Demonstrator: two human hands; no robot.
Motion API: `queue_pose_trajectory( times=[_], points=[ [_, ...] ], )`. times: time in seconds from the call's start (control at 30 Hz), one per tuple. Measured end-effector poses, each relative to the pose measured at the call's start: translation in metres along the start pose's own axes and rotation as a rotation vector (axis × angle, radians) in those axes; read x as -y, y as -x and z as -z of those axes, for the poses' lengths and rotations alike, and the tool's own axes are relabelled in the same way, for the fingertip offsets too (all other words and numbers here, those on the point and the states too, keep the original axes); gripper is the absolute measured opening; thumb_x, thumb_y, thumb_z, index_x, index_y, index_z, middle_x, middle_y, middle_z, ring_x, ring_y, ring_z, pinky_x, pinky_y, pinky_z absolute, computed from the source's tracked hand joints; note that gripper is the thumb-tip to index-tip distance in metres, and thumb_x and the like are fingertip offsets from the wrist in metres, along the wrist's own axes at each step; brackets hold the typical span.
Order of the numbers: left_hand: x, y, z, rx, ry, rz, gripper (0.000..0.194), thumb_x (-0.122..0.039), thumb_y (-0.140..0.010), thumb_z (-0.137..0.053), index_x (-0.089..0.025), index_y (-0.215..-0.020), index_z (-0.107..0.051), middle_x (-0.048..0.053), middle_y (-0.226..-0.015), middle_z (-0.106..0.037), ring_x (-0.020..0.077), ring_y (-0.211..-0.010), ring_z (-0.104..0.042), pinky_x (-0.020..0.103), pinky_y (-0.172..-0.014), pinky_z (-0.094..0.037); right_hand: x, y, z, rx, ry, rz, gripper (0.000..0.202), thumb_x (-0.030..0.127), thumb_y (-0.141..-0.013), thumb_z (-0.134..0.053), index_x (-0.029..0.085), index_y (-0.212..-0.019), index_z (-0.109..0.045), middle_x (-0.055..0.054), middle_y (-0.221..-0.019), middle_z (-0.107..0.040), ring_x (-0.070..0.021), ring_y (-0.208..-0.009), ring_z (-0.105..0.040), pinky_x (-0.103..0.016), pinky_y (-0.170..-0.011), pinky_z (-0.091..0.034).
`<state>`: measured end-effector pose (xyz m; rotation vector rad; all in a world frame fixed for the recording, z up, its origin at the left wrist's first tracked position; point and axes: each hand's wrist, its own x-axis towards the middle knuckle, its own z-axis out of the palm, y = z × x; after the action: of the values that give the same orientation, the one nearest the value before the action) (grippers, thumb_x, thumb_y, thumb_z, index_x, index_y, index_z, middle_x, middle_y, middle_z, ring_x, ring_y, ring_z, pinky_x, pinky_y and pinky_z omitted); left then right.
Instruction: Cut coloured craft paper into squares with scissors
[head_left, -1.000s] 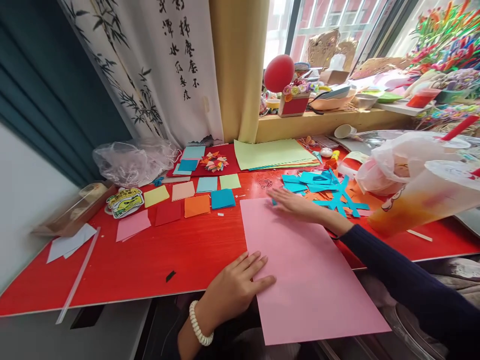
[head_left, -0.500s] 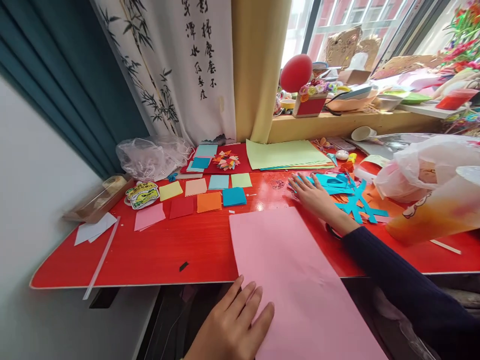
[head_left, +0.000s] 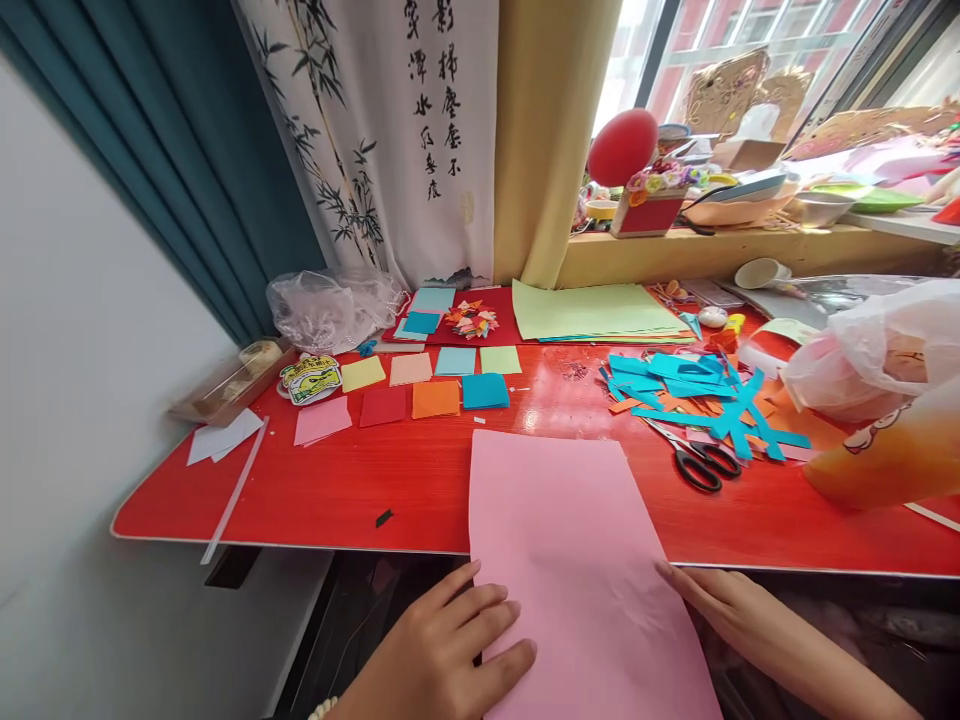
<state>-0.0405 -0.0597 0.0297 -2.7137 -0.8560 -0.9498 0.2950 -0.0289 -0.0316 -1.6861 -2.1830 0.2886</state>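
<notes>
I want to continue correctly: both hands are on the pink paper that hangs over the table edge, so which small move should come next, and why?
Probably slide the pink sheet forward onto the red table. Its near half overhangs the edge, unsupported, while the left hand and right hand rest at its two sides, placed to push it.

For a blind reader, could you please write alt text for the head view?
Two hands, left hand and right hand, hold the near edges of a pink paper sheet overhanging a red table. Small coloured squares, scissors and blue scraps lie beyond.
</notes>
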Motion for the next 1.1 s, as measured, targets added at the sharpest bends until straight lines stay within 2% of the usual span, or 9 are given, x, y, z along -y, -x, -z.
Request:
queue_pose_trajectory(
  times=[0.07, 0.17, 0.23, 0.4, 0.5, 0.6, 0.8, 0.93, 1.1],
  points=[
    [0.001, 0.003, -0.002, 0.045, 0.042, 0.020, 0.020, -0.020, -0.091, -0.047, -0.020, -0.090, -0.066, 0.000, -0.095, -0.072, 0.0120, -0.094, -0.065, 0.032, -0.109, -0.039, 0.005, 0.008, -0.004, 0.090, -0.186, -0.070, 0.043, 0.050, -0.090, -0.040, 0.026, -0.076, -0.073, -0.002, -0.075, -0.074, -0.0251, -0.070, -0.071, -0.032, -0.062, -0.061],
    [-0.002, 0.004, -0.004, 0.070, 0.076, 0.031, 0.015, -0.017, -0.088, -0.052, -0.022, -0.091, -0.066, -0.001, -0.101, -0.071, 0.0136, -0.104, -0.062, 0.037, -0.115, -0.029, 0.013, 0.016, -0.003, 0.164, -0.608, -0.258, 0.036, 0.053, -0.084, -0.050, 0.027, -0.094, -0.072, -0.004, -0.101, -0.073, -0.0275, -0.092, -0.070, -0.033, -0.075, -0.060],
    [-0.005, 0.001, -0.003, 0.029, 0.036, 0.034, 0.016, -0.015, -0.088, -0.052, -0.021, -0.090, -0.066, -0.001, -0.102, -0.072, 0.0151, -0.109, -0.060, 0.041, -0.117, -0.023, 0.018, 0.020, 0.000, 0.090, -0.737, -0.351, 0.034, 0.053, -0.077, -0.059, 0.027, -0.094, -0.072, -0.004, -0.103, -0.073, -0.0278, -0.091, -0.070, -0.032, -0.076, -0.059],
    [-0.009, -0.005, 0.003, -0.060, -0.141, -0.027, 0.021, -0.014, -0.092, -0.048, -0.014, -0.095, -0.068, 0.004, -0.106, -0.071, 0.0192, -0.118, -0.057, 0.046, -0.118, -0.018, 0.028, 0.014, 0.009, -0.218, -0.689, -0.439, 0.029, 0.052, -0.069, -0.066, 0.027, -0.084, -0.070, -0.002, -0.086, -0.073, -0.0254, -0.078, -0.069, -0.030, -0.063, -0.059],
    [-0.003, -0.003, 0.002, -0.071, -0.164, -0.011, 0.022, -0.012, -0.092, -0.047, -0.015, -0.099, -0.068, 0.005, -0.112, -0.070, 0.0196, -0.121, -0.055, 0.047, -0.117, -0.020, 0.040, -0.008, 0.017, -0.259, -0.720, -0.413, 0.027, 0.052, -0.070, -0.065, 0.027, -0.082, -0.068, -0.002, -0.084, -0.072, -0.0248, -0.076, -0.068, -0.030, -0.061, -0.058],
    [0.010, 0.003, -0.006, -0.041, -0.162, 0.037, 0.024, -0.008, -0.090, -0.047, -0.018, -0.100, -0.068, 0.003, -0.111, -0.070, 0.0187, -0.117, -0.058, 0.048, -0.114, -0.028, 0.050, -0.041, 0.022, -0.228, -0.772, -0.325, 0.031, 0.053, -0.071, -0.065, 0.025, -0.084, -0.067, -0.004, -0.085, -0.072, -0.0254, -0.079, -0.068, -0.032, -0.064, -0.058],
    [0.038, 0.020, -0.014, 0.098, -0.086, 0.118, 0.032, -0.005, -0.090, -0.041, -0.016, -0.109, -0.064, 0.003, -0.105, -0.071, 0.0138, -0.100, -0.066, 0.035, -0.097, -0.053, 0.050, -0.095, 0.001, -0.110, -0.746, -0.225, 0.035, 0.053, -0.075, -0.061, 0.021, -0.087, -0.067, -0.007, -0.089, -0.072, -0.0267, -0.085, -0.068, -0.037, -0.074, -0.055],
    [0.047, 0.025, -0.012, 0.126, -0.012, 0.147, 0.027, -0.008, -0.091, -0.045, -0.016, -0.109, -0.064, 0.003, -0.107, -0.071, 0.0146, -0.101, -0.066, 0.035, -0.093, -0.056, 0.042, -0.103, -0.018, -0.093, -0.607, -0.129, 0.031, 0.049, -0.084, -0.052, 0.021, -0.089, -0.065, -0.005, -0.090, -0.071, -0.0247, -0.086, -0.066, -0.036, -0.076, -0.052],
    [0.054, 0.030, -0.013, 0.166, 0.142, 0.211, 0.028, -0.010, -0.093, -0.045, -0.018, -0.112, -0.064, 0.003, -0.111, -0.070, 0.0125, -0.110, -0.062, 0.030, -0.098, -0.053, 0.036, -0.100, -0.025, -0.061, -0.568, -0.109, 0.030, 0.046, -0.088, -0.048, 0.021, -0.095, -0.064, -0.005, -0.095, -0.070, -0.0236, -0.088, -0.065, -0.033, -0.075, -0.050]
  ],
)
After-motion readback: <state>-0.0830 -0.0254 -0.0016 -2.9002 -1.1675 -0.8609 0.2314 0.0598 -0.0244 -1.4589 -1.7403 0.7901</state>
